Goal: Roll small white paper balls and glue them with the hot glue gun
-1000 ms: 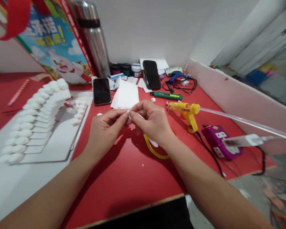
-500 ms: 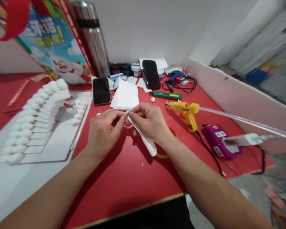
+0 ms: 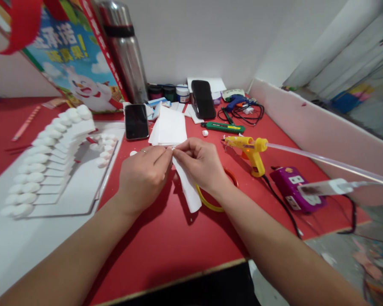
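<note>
Both of my hands meet over the red table (image 3: 166,250). My left hand (image 3: 142,176) and my right hand (image 3: 201,163) pinch the top end of a narrow white paper strip (image 3: 188,189). The strip hangs down toward me from the fingertips, its lower end near the table. A yellow and orange ring-handled tool (image 3: 221,204), partly hidden, lies under my right wrist. A small stack of white paper sheets (image 3: 170,125) lies just beyond my fingers.
A yellow glue gun (image 3: 250,151) with a clear stick stands right of my hands beside a purple power strip (image 3: 293,187). A white model with rows of rounded pieces (image 3: 47,157) fills the left. Two phones (image 3: 135,121), a green cutter (image 3: 223,126), paint jars and a steel flask (image 3: 123,51) sit behind.
The white strip has come out from between my fingers and now hangs downward; its lower end has swung from my right wrist toward the middle. Both hands stayed in place.
</note>
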Demonstrator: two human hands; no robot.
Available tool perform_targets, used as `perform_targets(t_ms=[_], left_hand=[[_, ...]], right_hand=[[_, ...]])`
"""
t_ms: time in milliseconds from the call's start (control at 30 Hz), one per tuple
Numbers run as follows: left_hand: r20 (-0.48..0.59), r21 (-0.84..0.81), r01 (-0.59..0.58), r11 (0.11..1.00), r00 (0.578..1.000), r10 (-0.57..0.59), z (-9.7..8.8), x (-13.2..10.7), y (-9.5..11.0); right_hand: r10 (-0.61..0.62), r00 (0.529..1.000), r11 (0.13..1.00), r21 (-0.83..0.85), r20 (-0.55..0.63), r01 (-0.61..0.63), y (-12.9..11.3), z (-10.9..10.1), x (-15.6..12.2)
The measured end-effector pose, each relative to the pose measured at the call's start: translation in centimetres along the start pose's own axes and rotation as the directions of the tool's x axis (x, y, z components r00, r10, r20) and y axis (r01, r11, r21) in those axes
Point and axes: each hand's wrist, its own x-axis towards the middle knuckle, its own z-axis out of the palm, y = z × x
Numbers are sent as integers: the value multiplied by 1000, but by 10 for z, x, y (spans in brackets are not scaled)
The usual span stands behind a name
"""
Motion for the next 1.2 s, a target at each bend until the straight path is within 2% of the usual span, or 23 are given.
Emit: perform_targets(t_ms=[133, 233, 300, 400, 467, 533, 633, 767, 833, 933, 1000, 1067, 1200], left_hand=[[2, -83, 5, 997, 1000, -4, 1, -2, -1], [45, -303, 146, 942, 989, -139, 1, -3, 0], [123, -498, 330, 802, 942, -311, 1, -3, 1], [322, -679, 572, 460, 795, -514, 1, -1, 1], [412, -710, 634, 307, 727, -549, 0, 0, 1], [443, -721, 647, 248, 706, -553, 0, 0, 0], [459, -722, 655, 222, 694, -555, -1, 0, 0], [468, -696, 677, 238, 680, -565, -3, 0, 0], [473, -679, 690, 251, 673, -568, -5, 1, 0], [479, -666, 705, 245, 656, -583, -6, 3, 0], [492, -660, 715, 232, 644, -587, -7, 4, 0], [506, -651, 724, 227, 637, -582, -8, 5, 0], [531, -629, 747, 216, 616, -582, -11, 8, 1]], right_hand=[[15, 1000, 1000, -14, -19, -15, 1, -3, 1], [15, 999, 1000, -15, -36, -16, 1, -5, 2], [39, 999, 999, 16, -17, -39, 0, -5, 2], [-6, 1000, 1000, 19, 11, 6, 0, -4, 1], [-83, 996, 996, -33, 13, 84, 0, -4, 1], [-128, 991, 988, -78, 26, 130, 0, -5, 0], [-148, 987, 984, -92, 59, 153, -1, -6, -1], [-134, 987, 987, -73, 86, 141, -2, -5, -1], [-91, 992, 996, -10, 87, 92, -2, -4, 0], [36, 993, 993, 106, 109, -48, -4, -5, 2], [104, 987, 987, 113, 119, -118, -5, -6, 4], [89, 990, 995, 43, 105, -94, -4, -8, 4], [-57, 997, 989, -137, 45, 62, -1, -7, 2]])
